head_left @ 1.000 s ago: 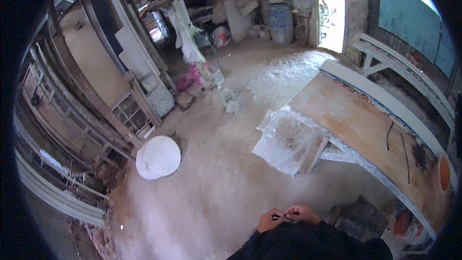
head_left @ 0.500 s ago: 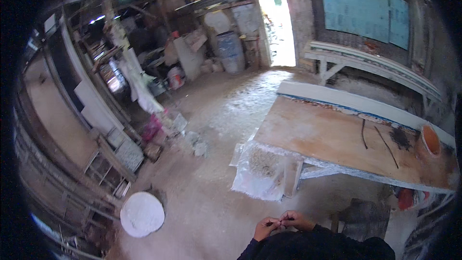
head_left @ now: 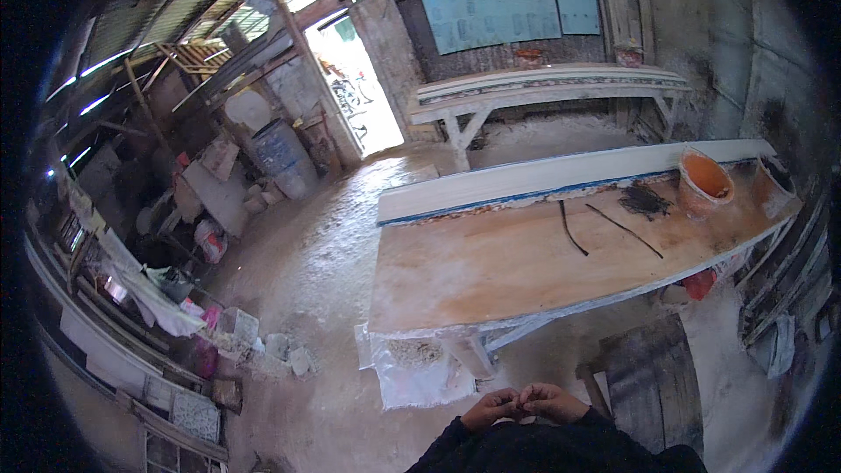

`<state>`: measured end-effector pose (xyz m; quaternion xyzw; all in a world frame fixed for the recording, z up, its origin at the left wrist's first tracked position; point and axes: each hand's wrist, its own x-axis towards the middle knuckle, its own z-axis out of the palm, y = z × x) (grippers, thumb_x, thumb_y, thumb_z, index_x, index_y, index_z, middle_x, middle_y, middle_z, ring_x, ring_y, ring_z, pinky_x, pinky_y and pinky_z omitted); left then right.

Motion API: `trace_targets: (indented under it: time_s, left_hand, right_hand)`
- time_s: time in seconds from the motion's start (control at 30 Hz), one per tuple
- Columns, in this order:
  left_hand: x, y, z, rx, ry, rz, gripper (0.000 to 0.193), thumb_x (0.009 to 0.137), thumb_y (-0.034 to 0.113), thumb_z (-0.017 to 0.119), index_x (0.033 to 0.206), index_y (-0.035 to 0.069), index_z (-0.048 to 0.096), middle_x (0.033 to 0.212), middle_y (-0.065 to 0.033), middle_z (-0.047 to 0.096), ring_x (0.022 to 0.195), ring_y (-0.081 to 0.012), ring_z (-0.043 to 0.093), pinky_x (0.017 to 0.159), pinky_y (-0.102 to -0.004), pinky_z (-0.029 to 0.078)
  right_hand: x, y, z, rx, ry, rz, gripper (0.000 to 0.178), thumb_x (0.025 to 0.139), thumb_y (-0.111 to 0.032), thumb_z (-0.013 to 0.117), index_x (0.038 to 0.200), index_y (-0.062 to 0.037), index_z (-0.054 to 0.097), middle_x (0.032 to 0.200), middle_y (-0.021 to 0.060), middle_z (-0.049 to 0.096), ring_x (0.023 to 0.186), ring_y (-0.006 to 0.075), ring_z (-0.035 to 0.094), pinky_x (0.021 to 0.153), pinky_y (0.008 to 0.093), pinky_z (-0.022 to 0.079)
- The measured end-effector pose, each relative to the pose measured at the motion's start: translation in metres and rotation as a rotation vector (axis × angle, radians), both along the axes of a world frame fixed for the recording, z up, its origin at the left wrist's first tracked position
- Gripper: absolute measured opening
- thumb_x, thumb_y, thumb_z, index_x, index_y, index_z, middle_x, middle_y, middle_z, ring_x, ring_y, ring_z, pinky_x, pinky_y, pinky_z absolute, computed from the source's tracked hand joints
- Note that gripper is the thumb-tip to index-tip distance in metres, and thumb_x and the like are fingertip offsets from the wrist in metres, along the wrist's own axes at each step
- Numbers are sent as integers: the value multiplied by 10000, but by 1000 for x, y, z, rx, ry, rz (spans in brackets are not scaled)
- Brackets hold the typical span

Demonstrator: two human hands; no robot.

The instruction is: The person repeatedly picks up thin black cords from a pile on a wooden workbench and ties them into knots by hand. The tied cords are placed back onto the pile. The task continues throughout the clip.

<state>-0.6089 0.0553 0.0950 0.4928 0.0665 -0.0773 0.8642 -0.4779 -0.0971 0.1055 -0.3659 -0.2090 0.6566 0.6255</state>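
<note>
My left hand [head_left: 492, 409] and my right hand [head_left: 554, 402] meet at the lower middle, close to my body, in dark sleeves. Fingertips of both are pinched together and touch each other. Whatever they hold, if anything, is too small to make out. Beyond them stands a long wooden work table [head_left: 464, 271] with a white board [head_left: 526, 178] along its far edge. On the tabletop lie two thin dark strips [head_left: 573, 229], a tangle of dark fibres [head_left: 645, 200] and an orange bucket [head_left: 703, 184].
A second bucket [head_left: 773, 186] sits at the table's right end. Below the near left corner lies a white sack [head_left: 420, 385]. Dark boards [head_left: 653, 381] rest on the floor to my right. A white bench [head_left: 543, 98] and a blue barrel [head_left: 285, 159] stand farther back.
My view has swung right, so the table and doorway sit farther left and the round white lid or tub has left the picture. Both hands stay together, fingers still pinched.
</note>
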Motion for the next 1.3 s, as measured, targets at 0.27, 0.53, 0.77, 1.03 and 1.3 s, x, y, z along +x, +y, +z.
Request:
trace_targets:
  time_s: [0.27, 0.53, 0.77, 1.03, 1.3]
  left_hand:
    - [101, 1, 23, -112, -142, -105, 207, 825, 262, 579, 767, 105, 458, 737, -1, 497, 701, -106, 501, 619, -224, 402]
    - [170, -1, 42, 45, -120, 420, 230, 825, 256, 588, 881, 50, 503, 805, -55, 540, 756, -167, 554, 660, -304, 474]
    - [223, 19, 58, 492, 75, 566, 68, 776, 45, 617, 830, 20, 583, 798, -37, 598, 780, -105, 562, 705, -249, 465]
    - [307, 74, 66, 943, -44, 398, 100, 754, 89, 644, 830, 29, 619, 776, -45, 615, 716, -120, 575, 653, -259, 469]
    - [381, 119, 76, 455, -120, 394, 58, 757, 50, 628, 773, 6, 595, 760, -61, 603, 694, -158, 595, 651, -272, 493]
  right_hand:
    - [93, -3, 5, 118, 164, 5, 159, 784, -105, 610, 791, -119, 451, 764, -22, 492, 724, 73, 468, 627, 213, 370]
    - [174, 31, 50, 68, -49, -76, 131, 813, -137, 593, 818, -92, 470, 761, 8, 519, 712, 105, 507, 644, 240, 406]
    - [222, 58, 55, 22, -410, -146, 176, 811, -191, 612, 878, -62, 512, 721, -6, 541, 683, 117, 532, 571, 247, 408]
    - [288, 84, 71, -29, -1215, -304, 106, 779, -127, 627, 793, -32, 581, 623, 27, 539, 587, 94, 503, 541, 269, 414]
    - [337, 118, 95, -21, -944, -409, 175, 795, -127, 612, 699, -33, 499, 563, 20, 452, 527, 90, 436, 473, 253, 355]
